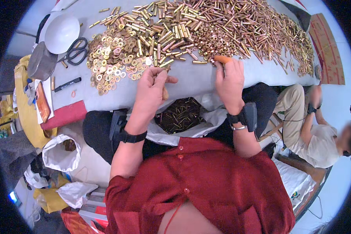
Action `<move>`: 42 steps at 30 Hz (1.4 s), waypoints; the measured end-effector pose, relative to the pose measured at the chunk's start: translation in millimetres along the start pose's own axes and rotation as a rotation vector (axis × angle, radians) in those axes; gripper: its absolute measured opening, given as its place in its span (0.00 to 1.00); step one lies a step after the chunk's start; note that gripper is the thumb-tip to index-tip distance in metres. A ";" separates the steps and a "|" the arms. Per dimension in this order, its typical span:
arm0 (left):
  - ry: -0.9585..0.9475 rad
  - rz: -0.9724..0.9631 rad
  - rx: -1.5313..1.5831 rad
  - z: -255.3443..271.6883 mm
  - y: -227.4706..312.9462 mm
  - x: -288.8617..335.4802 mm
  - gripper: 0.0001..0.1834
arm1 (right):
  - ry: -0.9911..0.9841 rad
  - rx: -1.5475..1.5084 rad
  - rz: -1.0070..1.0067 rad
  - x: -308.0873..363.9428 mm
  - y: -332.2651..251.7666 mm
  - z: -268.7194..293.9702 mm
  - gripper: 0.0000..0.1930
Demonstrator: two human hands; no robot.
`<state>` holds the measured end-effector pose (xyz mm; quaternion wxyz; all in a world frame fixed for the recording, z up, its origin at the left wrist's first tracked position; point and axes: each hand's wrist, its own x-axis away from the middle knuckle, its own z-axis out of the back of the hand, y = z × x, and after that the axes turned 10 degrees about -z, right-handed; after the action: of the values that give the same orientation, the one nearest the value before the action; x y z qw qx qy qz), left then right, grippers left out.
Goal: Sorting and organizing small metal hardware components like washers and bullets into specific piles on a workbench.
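My left hand (152, 85) is closed in a pinch at the near edge of the heap, with something small and brass-coloured at its fingertips that I cannot make out. To its left lies a wide pile of flat brass washers (113, 62). My right hand (231, 80), an orange cover on one finger, reaches into a pile of small brass nuts (216, 41). Its thumb and finger come together on a small piece, too small to name. Beyond both hands spreads a large heap of brass tubes (179, 29) and thin rods or screws (253, 27).
An open white sack (216, 121) in my lap holds many brass pieces. At left are a white bowl (62, 33), a grey round container (42, 61), black scissors (77, 51), a marker (68, 84) and a phone (42, 102). A person (318, 144) sits at right beside flattened cardboard (327, 50).
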<state>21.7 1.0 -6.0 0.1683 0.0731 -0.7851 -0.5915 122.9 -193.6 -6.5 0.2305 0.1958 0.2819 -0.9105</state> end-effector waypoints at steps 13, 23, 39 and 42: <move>0.007 0.009 0.000 -6.7 -0.3 0.9 0.10 | -0.098 0.104 0.028 -5.9 2.4 -18.7 0.08; 0.011 0.024 0.017 -2.8 0.1 1.6 0.11 | -0.187 0.241 0.007 -15.4 1.5 -17.5 0.07; -0.024 0.007 -0.062 -12.7 -0.6 4.3 0.09 | -0.260 -0.569 -0.232 5.4 -42.1 -25.6 0.10; -0.031 -0.017 -0.084 -13.5 -5.1 4.7 0.09 | -0.316 -0.670 -0.353 10.9 -55.0 -20.3 0.10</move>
<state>21.5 -14.2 -6.7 0.1543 0.0634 -0.7613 -0.6266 89.5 -144.3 -4.0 0.1622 -0.0837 0.5534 -0.8127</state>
